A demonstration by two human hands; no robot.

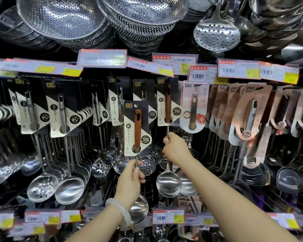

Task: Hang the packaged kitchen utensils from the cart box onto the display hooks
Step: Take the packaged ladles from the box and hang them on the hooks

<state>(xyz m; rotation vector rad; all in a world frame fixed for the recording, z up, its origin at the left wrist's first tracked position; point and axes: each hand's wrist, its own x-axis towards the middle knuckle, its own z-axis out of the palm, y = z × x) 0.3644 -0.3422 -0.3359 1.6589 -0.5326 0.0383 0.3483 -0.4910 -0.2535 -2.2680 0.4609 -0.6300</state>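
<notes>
My left hand (pixel 130 179) grips the metal shaft of a packaged ladle (pixel 137 127) with a brown wooden handle and a black-and-cream card. The ladle is held upright in front of the display, and its steel bowl (pixel 138 209) shows below my wrist. My right hand (pixel 175 147) is closed around the shaft of a second brown-handled ladle (pixel 168 103), which hangs in its card on a hook just right of the first. That ladle's bowl (pixel 168 183) hangs below my right hand. The cart box is out of view.
Rows of packaged ladles and skimmers fill the hooks: black-and-cream cards (pixel 63 109) to the left, pink cards (pixel 248 112) to the right. Price tags (pixel 238 69) line the rail above and another rail (pixel 168 217) below. Perforated steel colanders (pixel 63 18) hang overhead.
</notes>
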